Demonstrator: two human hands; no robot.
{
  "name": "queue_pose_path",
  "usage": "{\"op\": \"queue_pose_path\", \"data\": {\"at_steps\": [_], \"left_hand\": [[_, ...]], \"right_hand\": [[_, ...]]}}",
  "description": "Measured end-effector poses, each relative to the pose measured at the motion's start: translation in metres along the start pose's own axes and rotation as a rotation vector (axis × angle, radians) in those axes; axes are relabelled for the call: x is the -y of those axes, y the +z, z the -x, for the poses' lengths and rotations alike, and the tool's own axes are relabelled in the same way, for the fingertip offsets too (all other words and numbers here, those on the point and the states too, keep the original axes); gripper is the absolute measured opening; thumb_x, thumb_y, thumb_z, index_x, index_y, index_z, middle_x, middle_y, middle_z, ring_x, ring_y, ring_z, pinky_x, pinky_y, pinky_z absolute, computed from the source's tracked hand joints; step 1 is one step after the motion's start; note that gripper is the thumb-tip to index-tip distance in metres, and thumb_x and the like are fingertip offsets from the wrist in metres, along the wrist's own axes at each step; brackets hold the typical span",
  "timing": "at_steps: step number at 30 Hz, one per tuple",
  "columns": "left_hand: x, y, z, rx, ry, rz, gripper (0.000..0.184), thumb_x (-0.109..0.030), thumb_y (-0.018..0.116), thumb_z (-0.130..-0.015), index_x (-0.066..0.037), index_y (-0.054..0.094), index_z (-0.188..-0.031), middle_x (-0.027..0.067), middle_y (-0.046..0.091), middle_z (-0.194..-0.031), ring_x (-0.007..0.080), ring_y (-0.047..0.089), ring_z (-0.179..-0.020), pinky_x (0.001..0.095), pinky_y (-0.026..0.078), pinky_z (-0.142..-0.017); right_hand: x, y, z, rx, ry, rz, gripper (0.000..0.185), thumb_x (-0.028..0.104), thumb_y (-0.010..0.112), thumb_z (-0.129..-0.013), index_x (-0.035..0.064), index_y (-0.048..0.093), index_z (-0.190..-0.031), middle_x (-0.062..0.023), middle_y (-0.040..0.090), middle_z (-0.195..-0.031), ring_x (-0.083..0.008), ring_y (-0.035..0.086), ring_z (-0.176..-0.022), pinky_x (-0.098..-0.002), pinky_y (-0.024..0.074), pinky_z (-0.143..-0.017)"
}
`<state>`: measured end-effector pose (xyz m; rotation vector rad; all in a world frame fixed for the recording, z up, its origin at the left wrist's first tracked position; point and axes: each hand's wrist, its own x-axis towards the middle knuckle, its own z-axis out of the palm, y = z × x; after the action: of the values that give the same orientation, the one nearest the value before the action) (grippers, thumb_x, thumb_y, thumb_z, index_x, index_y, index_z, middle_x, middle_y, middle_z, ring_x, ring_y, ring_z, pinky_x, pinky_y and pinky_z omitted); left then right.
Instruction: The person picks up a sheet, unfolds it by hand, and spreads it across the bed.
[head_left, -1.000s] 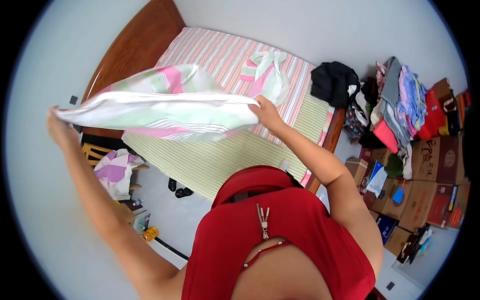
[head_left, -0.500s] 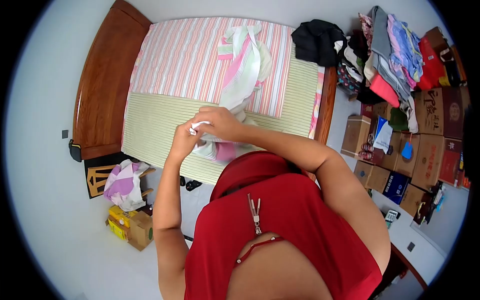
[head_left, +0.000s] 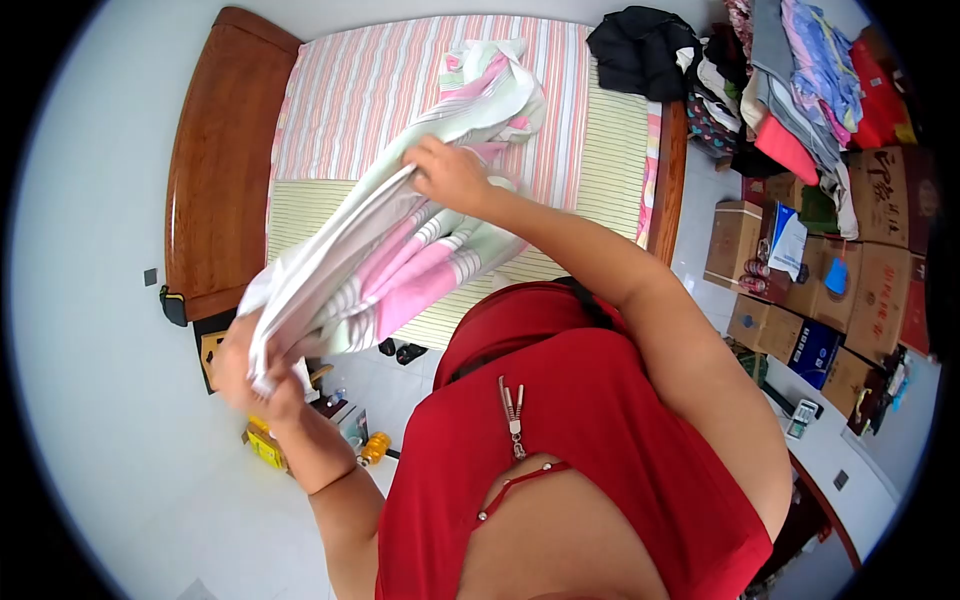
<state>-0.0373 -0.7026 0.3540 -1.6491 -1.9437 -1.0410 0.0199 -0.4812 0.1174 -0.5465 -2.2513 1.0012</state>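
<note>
Cloth [head_left: 415, 296] edge spans left hand [head_left: 236, 366] to right hand [head_left: 450, 180]; broad bed [head_left: 365, 100] beyond.

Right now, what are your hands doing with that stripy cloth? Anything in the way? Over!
Left hand gripping striped cloth; right hand gripping it too. Far end lying on bed. No obstruction visible between hands.
</note>
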Motion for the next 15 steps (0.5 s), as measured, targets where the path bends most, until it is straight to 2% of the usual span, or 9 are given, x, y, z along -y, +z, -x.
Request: {"op": "queue_pose_path", "data": {"at_steps": [3,5,7,9,11,13,14,15], "left_hand": [[0.005,-0.043,0.014,-0.282,-0.112,0.062,0.049,-0.041,0.056,-0.088,0.008,0.058,-0.084,0.0157,0.06,-0.069,0.0202,0.055,-0.056,0.0299,0.042,-0.047],[-0.011,-0.059,-0.008,-0.488,-0.171,-0.163,0.05,-0.043,0.057,-0.087,0.007,0.057,-0.085,0.0154,0.06,-0.075,0.0199,0.055,-0.06,0.0299,0.043,-0.048],[-0.013,-0.079,-0.029,-0.639,-0.282,-0.195,0.049,-0.042,0.058,-0.087,0.007,0.058,-0.086,0.015,0.06,-0.082,0.0201,0.056,-0.066,0.0307,0.046,-0.05],[-0.009,-0.1,-0.044,-0.651,-0.286,-0.16,0.042,-0.037,0.061,-0.085,0.005,0.059,-0.089,0.0131,0.06,-0.085,0.0199,0.057,-0.071,0.03,0.047,-0.051],[-0.007,-0.114,-0.051,-0.674,-0.342,-0.196,0.039,-0.035,0.062,-0.084,0.003,0.06,-0.091,0.0126,0.06,-0.085,0.0198,0.057,-0.071,0.0291,0.047,-0.052],[0.005,-0.131,-0.049,-0.702,-0.498,-0.207,0.031,-0.026,0.064,-0.083,0.002,0.061,-0.094,0.0104,0.06,-0.085,0.0177,0.056,-0.07,0.0271,0.046,-0.051],[0.016,-0.138,-0.048,-0.693,-0.553,-0.214,0.029,-0.025,0.065,-0.083,0.002,0.061,-0.095,0.0097,0.06,-0.085,0.0169,0.056,-0.069,0.0262,0.044,-0.049],[0.021,-0.141,-0.05,-0.686,-0.61,-0.222,0.027,-0.023,0.065,-0.083,0.001,0.061,-0.095,0.0091,0.06,-0.085,0.0161,0.056,-0.068,0.0254,0.043,-0.048]], "right_hand": [[-0.035,0.017,-0.001,-0.098,0.177,0.164,0.017,0.011,0.056,-0.074,0.0123,0.058,-0.091,-0.0096,0.053,-0.091,-0.0332,0.059,-0.077,-0.0442,0.0485,-0.068],[-0.053,0.018,0.001,-0.065,0.32,0.203,0.018,0.011,0.057,-0.074,0.0116,0.058,-0.091,-0.0121,0.053,-0.092,-0.035,0.059,-0.078,-0.0456,0.0482,-0.069],[-0.075,0.017,0.004,-0.029,0.382,0.276,0.018,0.011,0.056,-0.074,0.0118,0.059,-0.092,-0.0133,0.054,-0.093,-0.035,0.06,-0.077,-0.0462,0.0484,-0.068],[-0.099,0.012,0.006,0.01,0.357,0.384,0.018,0.013,0.055,-0.075,0.0128,0.06,-0.092,-0.013,0.055,-0.094,-0.0331,0.061,-0.074,-0.046,0.0489,-0.065],[-0.11,-0.001,-0.001,-0.071,0.32,0.444,0.018,0.015,0.05,-0.08,0.0126,0.061,-0.093,-0.0136,0.059,-0.088,-0.0322,0.062,-0.072,-0.0461,0.0496,-0.064],[-0.116,-0.041,-0.03,-0.175,0.368,0.478,0.02,0.016,0.046,-0.082,0.0128,0.063,-0.094,-0.0143,0.063,-0.083,-0.0327,0.063,-0.073,-0.0454,0.0505,-0.065],[-0.121,-0.075,-0.05,-0.201,0.425,0.364,0.022,0.015,0.047,-0.082,0.0101,0.063,-0.096,-0.0161,0.065,-0.084,-0.0348,0.063,-0.077,-0.0457,0.0507,-0.066],[-0.135,-0.099,-0.07,-0.382,0.402,0.29,0.024,0.014,0.048,-0.079,0.0065,0.062,-0.097,-0.0171,0.065,-0.09,-0.037,0.063,-0.079,-0.0469,0.0502,-0.066]]}}
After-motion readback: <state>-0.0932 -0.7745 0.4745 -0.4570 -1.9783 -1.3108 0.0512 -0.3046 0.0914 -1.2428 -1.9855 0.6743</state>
